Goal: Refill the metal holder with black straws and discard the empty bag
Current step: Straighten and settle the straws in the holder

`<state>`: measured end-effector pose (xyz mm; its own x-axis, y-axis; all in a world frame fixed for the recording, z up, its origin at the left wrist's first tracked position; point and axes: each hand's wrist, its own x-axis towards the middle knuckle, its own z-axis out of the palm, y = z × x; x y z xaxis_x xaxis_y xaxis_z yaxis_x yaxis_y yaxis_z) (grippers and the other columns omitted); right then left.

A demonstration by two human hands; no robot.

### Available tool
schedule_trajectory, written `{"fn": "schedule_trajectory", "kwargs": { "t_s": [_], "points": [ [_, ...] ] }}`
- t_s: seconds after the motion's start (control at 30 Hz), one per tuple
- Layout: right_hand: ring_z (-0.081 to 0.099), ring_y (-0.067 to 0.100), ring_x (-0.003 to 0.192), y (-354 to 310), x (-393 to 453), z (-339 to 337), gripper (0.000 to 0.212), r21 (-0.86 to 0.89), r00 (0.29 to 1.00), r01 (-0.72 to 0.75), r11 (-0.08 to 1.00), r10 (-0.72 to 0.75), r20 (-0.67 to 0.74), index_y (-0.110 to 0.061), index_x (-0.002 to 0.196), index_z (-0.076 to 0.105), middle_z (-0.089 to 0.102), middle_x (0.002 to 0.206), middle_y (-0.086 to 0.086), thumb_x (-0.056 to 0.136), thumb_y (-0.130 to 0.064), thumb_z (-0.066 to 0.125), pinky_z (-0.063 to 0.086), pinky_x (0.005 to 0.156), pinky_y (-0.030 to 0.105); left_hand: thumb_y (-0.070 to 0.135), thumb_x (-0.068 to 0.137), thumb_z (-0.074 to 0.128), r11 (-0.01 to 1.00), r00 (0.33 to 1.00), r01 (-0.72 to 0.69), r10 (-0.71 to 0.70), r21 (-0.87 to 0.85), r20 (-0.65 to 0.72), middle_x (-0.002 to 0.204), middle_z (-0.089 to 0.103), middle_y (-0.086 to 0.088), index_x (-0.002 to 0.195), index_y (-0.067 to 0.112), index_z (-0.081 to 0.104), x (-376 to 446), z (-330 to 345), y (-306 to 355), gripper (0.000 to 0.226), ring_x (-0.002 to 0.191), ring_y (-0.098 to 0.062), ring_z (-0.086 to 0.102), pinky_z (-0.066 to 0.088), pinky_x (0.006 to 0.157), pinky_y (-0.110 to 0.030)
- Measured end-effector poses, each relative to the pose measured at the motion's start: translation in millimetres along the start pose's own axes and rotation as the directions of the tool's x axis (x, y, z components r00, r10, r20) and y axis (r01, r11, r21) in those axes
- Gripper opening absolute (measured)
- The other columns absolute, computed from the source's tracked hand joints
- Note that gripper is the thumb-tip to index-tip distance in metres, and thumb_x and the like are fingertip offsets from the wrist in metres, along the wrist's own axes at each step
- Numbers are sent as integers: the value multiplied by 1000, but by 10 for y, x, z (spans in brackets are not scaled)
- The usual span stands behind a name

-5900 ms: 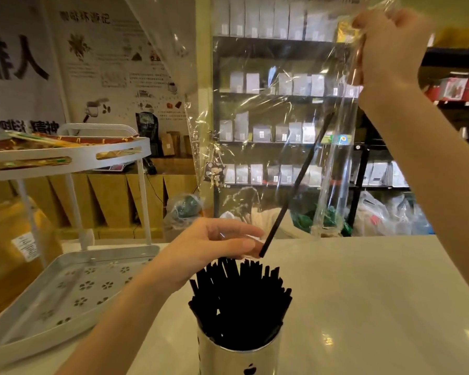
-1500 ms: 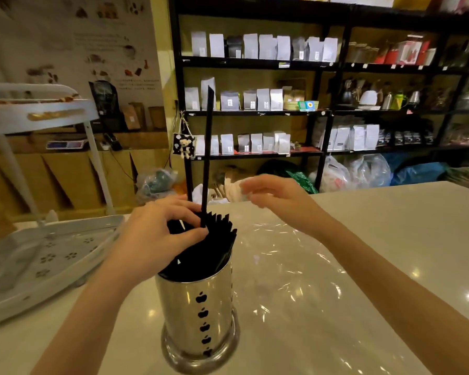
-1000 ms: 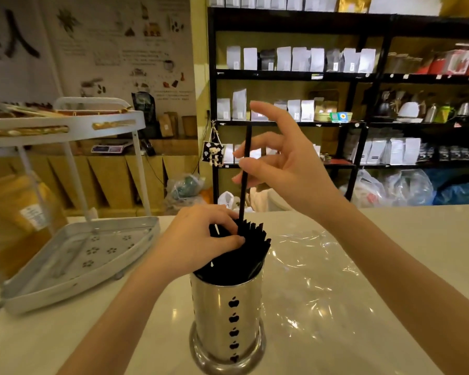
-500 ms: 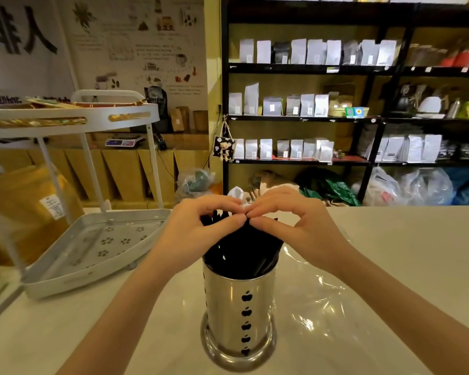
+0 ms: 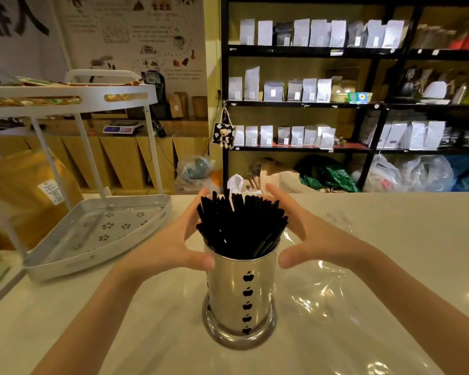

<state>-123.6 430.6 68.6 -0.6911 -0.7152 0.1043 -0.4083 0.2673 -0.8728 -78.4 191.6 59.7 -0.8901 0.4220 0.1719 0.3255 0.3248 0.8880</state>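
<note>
Your left hand [image 5: 171, 244] and right hand [image 5: 306, 236] cup the black straws [image 5: 241, 226] from either side, fingers spread wide, gripping nothing; your left thumb touches the rim of the metal holder [image 5: 240, 299]. The holder stands upright on the counter [image 5: 390, 220], packed full. The empty bag [image 5: 328, 290] lies flat just right of the holder, under your right forearm.
</note>
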Motion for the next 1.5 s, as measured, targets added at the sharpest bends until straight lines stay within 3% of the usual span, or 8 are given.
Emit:
{"fn": "schedule_trajectory", "kwargs": {
  "t_s": [0.1,0.23,0.43,0.7,0.83,1.07,1.3,1.5],
  "points": [
    [23,-8,137,37,28,92,130,-22,999,-10,1000,11,31,-48,140,12,27,144,-31,31,-69,80,24,111,15,78,28,69,995,999,34,-30,97,-44,134,43,23,124,45,33,13,54,1,107,124,8,41,31,106,-20],
    [45,-19,112,-67,35,140,73,-89,999,33,996,-35,-24,-58,111,42,51,114,-42,49,-47,80,36,85,-2,77,27,69,996,992,53,-44,74,-118,101,58,31,104,48,44,37,105,79,86,96,19,52,41,78,-2],
    [50,-22,101,-246,17,185,55,-73,993,112,991,-114,-26,-45,108,47,55,99,-45,74,-12,73,39,77,-3,36,56,72,996,996,-78,81,51,-46,97,62,35,102,43,53,104,209,258,50,99,12,57,45,74,-5],
    [51,-10,109,-342,-39,229,39,-101,988,154,983,-154,8,-46,115,43,57,110,-29,80,-32,55,42,86,5,57,53,70,975,983,-61,96,214,-157,125,50,17,118,50,42,134,259,253,71,115,-4,50,50,92,-29],
    [48,-4,116,-278,-24,215,44,-142,983,176,974,-182,-30,-43,125,39,53,125,-16,85,-30,53,41,93,9,59,56,66,943,959,-110,184,313,-217,128,45,25,111,55,43,138,294,293,60,117,0,46,46,94,-24],
    [36,-10,129,-139,-52,124,75,-144,990,140,980,-143,-12,-41,135,35,43,133,-33,75,-20,75,36,106,18,44,56,78,946,990,-131,141,296,-10,124,51,15,115,41,50,146,222,285,65,121,-9,47,48,96,-34],
    [45,1,127,-76,-78,75,62,-44,975,191,981,-194,-111,-46,123,49,55,129,-22,67,-35,72,38,107,28,60,47,69,895,992,-89,119,437,-41,115,34,55,104,53,49,107,170,272,61,118,29,22,22,91,7],
    [64,11,106,-33,-156,115,48,-110,874,328,938,-345,-342,-35,121,56,71,106,-9,75,-25,66,48,94,20,58,49,69,929,984,-83,133,360,-117,111,58,24,109,46,50,104,217,317,64,111,11,46,38,81,1]
  ]
}}
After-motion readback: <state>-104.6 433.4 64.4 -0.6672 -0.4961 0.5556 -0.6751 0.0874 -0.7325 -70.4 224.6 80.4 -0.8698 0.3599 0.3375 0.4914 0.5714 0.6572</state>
